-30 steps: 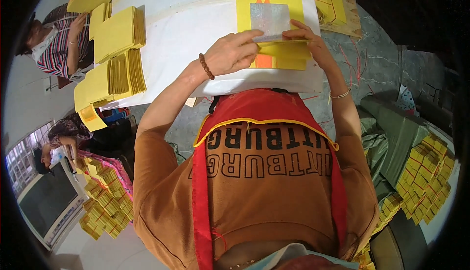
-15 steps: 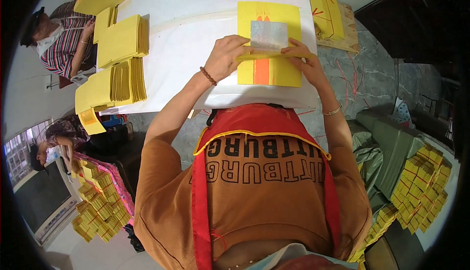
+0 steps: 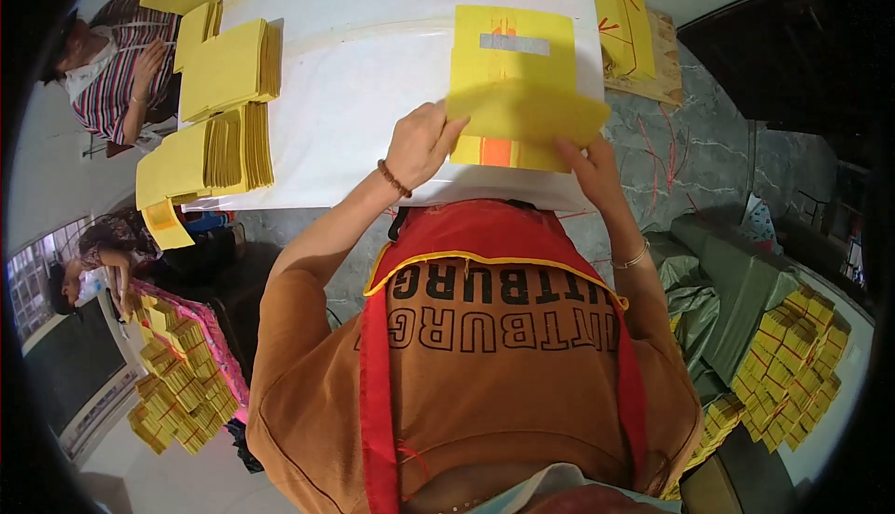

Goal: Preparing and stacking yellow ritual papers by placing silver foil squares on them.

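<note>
A yellow paper sheet (image 3: 531, 111), slightly blurred, is raised between my two hands. Its left edge is pinched by my left hand (image 3: 419, 144), and my right hand (image 3: 591, 171) grips its lower right corner. Beneath it lies a larger yellow paper (image 3: 471, 34) with an orange stripe (image 3: 496, 151) down its middle; whether this is one sheet or a stack I cannot tell. A silver foil patch (image 3: 515, 44) on that paper shows only as a thin strip, the rest hidden by the raised sheet.
Folded yellow paper stacks (image 3: 224, 71) line the white table's (image 3: 373, 85) left side. Bundles tied with red string (image 3: 626, 34) stand beyond its right edge. Two people (image 3: 121, 76) are at the left. More bundles (image 3: 792, 365) are piled at the lower right, near a grey-green sofa (image 3: 722, 267).
Both hands have moved down toward me. The yellow sheet, edge-on before, now shows its broad face and covers most of the silver patch.
</note>
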A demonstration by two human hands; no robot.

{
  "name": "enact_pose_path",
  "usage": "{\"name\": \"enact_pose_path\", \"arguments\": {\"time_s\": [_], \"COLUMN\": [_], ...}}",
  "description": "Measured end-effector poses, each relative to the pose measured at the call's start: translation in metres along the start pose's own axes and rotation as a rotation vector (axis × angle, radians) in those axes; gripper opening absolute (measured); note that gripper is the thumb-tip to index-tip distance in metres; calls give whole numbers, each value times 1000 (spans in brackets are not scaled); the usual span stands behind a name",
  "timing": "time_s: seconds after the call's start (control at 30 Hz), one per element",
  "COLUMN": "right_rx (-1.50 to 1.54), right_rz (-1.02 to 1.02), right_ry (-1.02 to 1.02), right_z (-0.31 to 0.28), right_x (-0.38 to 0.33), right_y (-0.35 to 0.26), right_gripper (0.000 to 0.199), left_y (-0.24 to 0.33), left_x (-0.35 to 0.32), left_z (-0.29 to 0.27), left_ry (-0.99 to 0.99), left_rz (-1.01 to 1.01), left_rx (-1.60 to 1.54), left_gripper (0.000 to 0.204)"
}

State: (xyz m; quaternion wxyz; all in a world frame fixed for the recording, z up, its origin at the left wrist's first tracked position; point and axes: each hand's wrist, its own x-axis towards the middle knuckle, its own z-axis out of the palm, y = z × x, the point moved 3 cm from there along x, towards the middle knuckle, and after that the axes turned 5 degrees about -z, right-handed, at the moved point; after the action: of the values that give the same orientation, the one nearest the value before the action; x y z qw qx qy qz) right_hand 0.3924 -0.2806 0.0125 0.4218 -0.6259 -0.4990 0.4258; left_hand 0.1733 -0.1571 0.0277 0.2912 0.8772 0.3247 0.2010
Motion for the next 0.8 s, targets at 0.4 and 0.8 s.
{"name": "enact_pose_path", "arguments": {"time_s": [0.4,0.8], "right_rx": [31,-73], "right_rz": [16,30], "right_ry": [418,528], "right_z": [8,13], "right_x": [35,40], "right_y": [10,27], "right_gripper": [48,35], "left_y": [-31,4], "left_x": [27,30], "left_z": [23,-4], "left_ry": [-10,327], "left_rz": [-574,-77], "left_rx": [-577,175], "left_gripper": [18,36]}}
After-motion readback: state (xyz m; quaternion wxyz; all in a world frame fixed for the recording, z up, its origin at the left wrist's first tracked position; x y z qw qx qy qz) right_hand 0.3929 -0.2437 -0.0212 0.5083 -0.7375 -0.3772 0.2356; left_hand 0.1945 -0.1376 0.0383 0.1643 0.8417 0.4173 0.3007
